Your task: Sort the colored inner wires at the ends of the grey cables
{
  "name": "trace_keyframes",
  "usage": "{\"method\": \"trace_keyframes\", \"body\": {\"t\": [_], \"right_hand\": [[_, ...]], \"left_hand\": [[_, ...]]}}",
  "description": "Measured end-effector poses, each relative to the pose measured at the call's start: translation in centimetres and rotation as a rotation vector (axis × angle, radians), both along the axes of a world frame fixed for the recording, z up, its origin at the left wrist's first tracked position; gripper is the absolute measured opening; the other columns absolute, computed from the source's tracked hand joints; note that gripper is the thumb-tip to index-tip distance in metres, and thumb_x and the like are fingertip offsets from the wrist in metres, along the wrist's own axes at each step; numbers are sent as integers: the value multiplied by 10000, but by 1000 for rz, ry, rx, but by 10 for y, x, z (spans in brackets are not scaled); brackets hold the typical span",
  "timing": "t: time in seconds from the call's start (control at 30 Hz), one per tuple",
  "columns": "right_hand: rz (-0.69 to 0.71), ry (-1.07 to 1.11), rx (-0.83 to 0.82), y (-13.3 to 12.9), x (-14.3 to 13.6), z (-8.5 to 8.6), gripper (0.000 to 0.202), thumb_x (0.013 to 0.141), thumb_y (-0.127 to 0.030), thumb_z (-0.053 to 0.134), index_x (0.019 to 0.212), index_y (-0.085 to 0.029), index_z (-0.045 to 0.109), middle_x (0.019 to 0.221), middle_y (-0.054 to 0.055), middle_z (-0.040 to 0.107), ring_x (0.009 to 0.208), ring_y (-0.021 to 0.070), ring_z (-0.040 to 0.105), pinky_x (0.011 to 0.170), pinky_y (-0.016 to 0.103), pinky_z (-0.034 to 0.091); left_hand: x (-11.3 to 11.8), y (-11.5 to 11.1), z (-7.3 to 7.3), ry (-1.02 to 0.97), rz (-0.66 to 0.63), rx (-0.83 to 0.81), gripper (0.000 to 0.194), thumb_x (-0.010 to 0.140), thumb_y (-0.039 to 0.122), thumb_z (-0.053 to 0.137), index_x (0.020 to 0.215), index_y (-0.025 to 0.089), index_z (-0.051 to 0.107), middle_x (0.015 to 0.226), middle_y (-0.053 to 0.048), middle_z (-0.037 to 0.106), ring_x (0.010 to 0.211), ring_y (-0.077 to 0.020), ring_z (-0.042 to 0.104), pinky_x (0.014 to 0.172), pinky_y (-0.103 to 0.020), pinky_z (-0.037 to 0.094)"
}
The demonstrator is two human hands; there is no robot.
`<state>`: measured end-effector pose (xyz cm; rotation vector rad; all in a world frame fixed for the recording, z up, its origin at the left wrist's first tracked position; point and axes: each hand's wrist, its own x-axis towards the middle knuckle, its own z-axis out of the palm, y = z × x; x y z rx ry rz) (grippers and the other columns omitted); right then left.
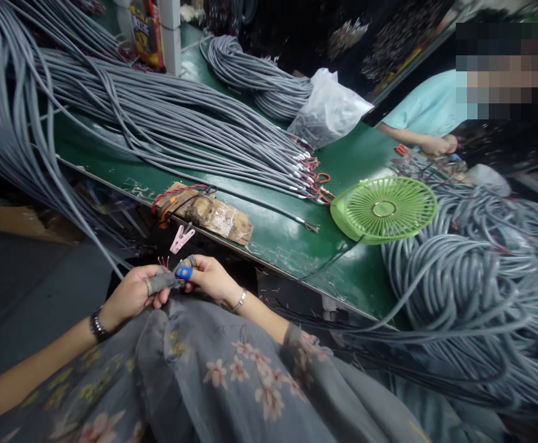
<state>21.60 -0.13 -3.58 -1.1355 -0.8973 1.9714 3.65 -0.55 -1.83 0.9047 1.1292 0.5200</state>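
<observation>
My left hand (134, 292) is closed around the end of a grey cable (107, 249), which runs down to it from the upper left. Thin red wires (164, 263) stick up out of its fingers. Against it, my right hand (211, 277) pinches at the same wire end, thumb and finger together; the tips are partly hidden. Grey tape wraps the left thumb, and blue tape covers a right fingertip. Just above the hands, a pink clip (182, 239) hangs by a wooden block (217, 215) fixed near the table edge, with red and black leads on it.
A bundle of grey cables (195, 129) lies across the green table (287, 231), stripped ends to the right. One cable lies apart near the edge. A green fan (383, 209) stands beside a big cable heap (481, 283). Across the table sits a person in a light blue sleeve (428, 104).
</observation>
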Motion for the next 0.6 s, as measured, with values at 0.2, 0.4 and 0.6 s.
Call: {"method": "trace_keyframes", "body": {"t": [0.2,0.4,0.6], "right_hand": [[-69,-25,15,0,-6,-3,452,563,-495,916,705,-188,617,585,-64,593,506,80,497,555,238,462],[-26,96,-76,3,-2,-12,462,573,-512,912,720,-178,629,606,-50,604,494,67,481,540,233,462],[111,166,-100,14,-4,-18,469,551,-496,926,716,-158,646,612,-29,620,522,78,519,547,228,440]], "left_hand": [[1,2,0,24,-64,6,396,617,523,784,533,176,614,473,-5,607,409,-99,477,427,-217,332],[-2,3,1,-75,19,-72,403,538,518,842,561,173,634,472,-1,611,404,-91,469,428,-215,323],[-4,2,7,-55,-69,-131,411,562,527,824,518,167,630,435,-9,586,387,-79,396,420,-222,257]]}}
